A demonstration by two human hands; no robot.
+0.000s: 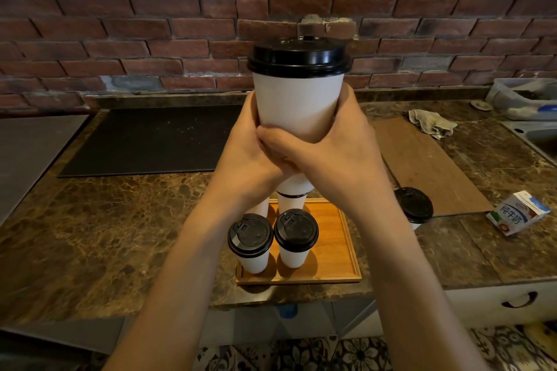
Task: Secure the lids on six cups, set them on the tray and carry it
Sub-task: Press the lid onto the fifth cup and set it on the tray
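We see the left hand point(245, 156) and right hand point(337, 156) both wrapped tight around one white cup point(297, 105), thumbs overlapping at its lower part, cup upright and lifted above the tray point(337, 250). Its black lid point(298, 57) sits on top. Below, we count two lidded cups point(297, 236) at the tray's near left, two more partly hidden behind them under the hands. Another lidded cup point(414, 205) stands on the counter point(90, 235) right of the tray, near a wooden board point(428, 166). Milk carton point(517, 214) lies further right, rag point(432, 123) near the wall.
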